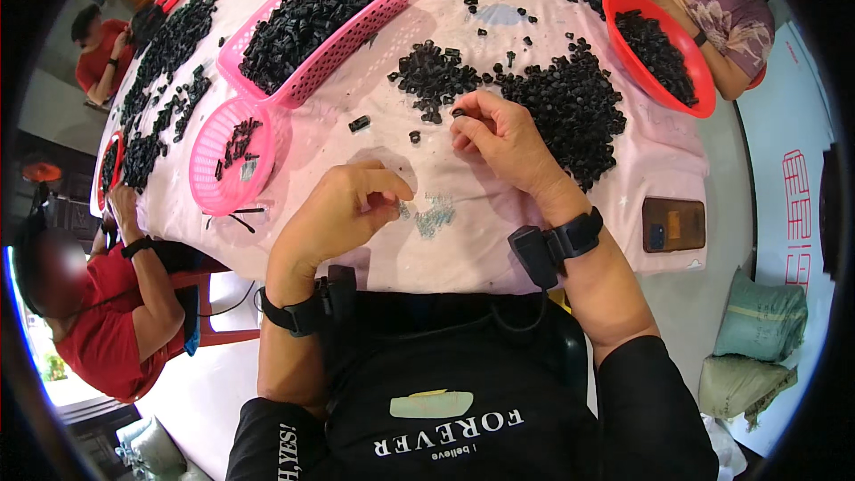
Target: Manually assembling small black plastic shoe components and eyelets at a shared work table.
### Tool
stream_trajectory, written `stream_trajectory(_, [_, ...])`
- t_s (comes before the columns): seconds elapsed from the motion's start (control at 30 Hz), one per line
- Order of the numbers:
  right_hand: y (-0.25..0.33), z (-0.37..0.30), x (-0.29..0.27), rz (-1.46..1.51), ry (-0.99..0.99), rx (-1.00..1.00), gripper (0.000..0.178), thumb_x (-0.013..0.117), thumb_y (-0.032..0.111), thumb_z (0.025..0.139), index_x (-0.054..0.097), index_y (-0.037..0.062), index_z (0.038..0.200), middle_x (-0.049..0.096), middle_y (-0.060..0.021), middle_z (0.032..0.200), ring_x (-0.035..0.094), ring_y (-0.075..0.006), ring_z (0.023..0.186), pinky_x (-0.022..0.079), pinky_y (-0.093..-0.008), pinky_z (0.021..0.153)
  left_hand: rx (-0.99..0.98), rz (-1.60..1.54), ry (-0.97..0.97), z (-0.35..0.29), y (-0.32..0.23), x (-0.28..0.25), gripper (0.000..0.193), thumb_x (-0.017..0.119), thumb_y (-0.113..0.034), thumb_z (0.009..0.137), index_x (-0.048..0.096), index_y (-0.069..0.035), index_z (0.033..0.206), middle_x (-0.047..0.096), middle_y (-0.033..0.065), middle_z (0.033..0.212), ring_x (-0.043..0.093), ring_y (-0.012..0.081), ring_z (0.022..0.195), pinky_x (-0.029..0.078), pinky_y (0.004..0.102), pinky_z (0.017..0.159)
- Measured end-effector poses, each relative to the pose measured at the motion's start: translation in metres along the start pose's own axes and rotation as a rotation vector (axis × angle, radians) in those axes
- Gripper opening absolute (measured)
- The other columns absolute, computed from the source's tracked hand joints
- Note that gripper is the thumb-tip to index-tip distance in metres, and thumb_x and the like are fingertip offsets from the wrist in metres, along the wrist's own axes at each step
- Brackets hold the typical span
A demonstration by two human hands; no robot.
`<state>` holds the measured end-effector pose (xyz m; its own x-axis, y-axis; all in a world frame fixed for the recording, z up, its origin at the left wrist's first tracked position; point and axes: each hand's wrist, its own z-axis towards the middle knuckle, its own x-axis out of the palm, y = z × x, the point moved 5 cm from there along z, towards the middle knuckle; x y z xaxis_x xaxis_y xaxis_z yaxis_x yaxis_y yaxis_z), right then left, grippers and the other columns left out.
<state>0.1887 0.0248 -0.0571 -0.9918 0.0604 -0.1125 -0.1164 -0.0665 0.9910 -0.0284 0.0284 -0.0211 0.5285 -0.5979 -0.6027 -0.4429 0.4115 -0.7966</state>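
Pink-clothed table [499, 240] bears black parts [570, 107], baskets [321, 22], phone [673, 224].

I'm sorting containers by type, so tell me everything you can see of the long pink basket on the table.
The long pink basket is a rectangular tray that looks like plastic, with slotted lattice walls and a smooth rim. It lies flat and askew on the pink-covered table, heaped with small black parts. Its near corner appears to meet a round pink basket. No hand touches it.

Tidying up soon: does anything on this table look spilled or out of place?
Yes. Black parts lie in loose heaps on the cloth, with strays scattered outside the pink basket. A phone sits near the table's edge.
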Motion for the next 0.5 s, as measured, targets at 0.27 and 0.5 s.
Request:
stream_trajectory(0.27, [-0.003, 0.000, -0.002, -0.004, 0.004, -0.001, 0.010, 0.063, 0.005, 0.095, 0.064, -0.0020, 0.102, 0.070, -0.0054, 0.083, 0.068, -0.0090, 0.072, 0.057, -0.0252, 0.067, 0.110, 0.202, -0.061, 0.007, -0.003, 0.006, 0.015, 0.067, 0.008, 0.081, 0.064, -0.001, 0.092, 0.062, 0.0049, 0.082, 0.060, 0.0149, 0.073, 0.048, 0.0302, 0.066])
stream_trajectory(0.5, [0.003, -0.006, 0.012, 0.124, 0.146, -0.006, 0.010, 0.067, 0.004, 0.093, 0.060, 0.0008, 0.100, 0.067, -0.0013, 0.079, 0.066, -0.0062, 0.073, 0.055, -0.0237, 0.065, -0.018, -0.083, -0.191, 0.021, -0.003, 0.010, 0.015, 0.062, 0.012, 0.083, 0.058, -0.001, 0.090, 0.055, -0.0022, 0.076, 0.051, 0.0054, 0.069, 0.043, 0.0231, 0.061])
